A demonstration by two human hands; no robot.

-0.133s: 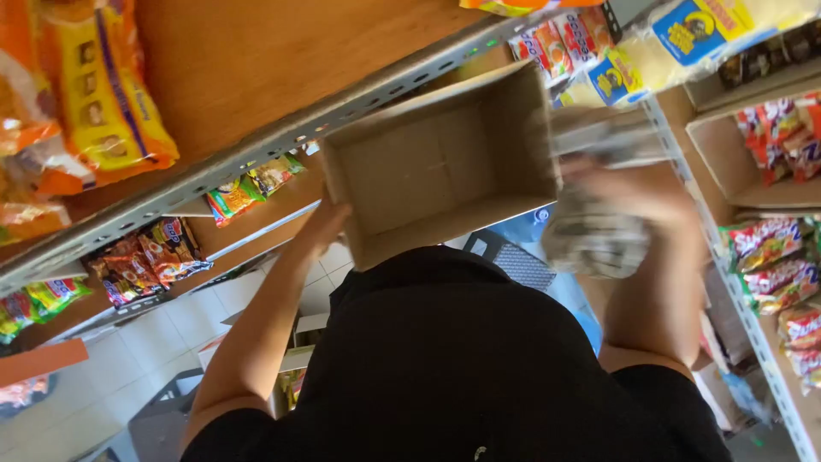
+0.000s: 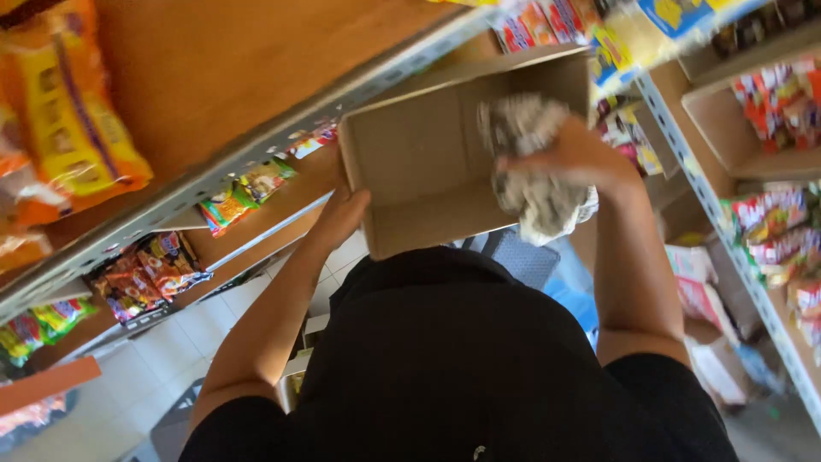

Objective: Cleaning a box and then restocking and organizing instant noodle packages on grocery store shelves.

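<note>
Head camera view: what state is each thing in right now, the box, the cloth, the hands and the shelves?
Cardboard box: open, tipped toward the camera, nothing inside but the rag.
Grey rag: crumpled, pressed against the box's inside.
Left hand: gripping the box's lower left corner.
Right hand: closed on the rag.
Snack packets: sealed, lying on the shelf.

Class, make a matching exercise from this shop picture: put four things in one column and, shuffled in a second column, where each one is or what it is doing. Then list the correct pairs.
Column one:
1. left hand
2. right hand
3. open brown cardboard box
4. yellow and orange snack packet

Column two:
A. lying on the wooden shelf, upper left
B. gripping a crumpled grey-white bundle
C. held up in front of the shelves
D. supporting the box's lower left corner

Pairs: 1-D, 2-B, 3-C, 4-A
</note>
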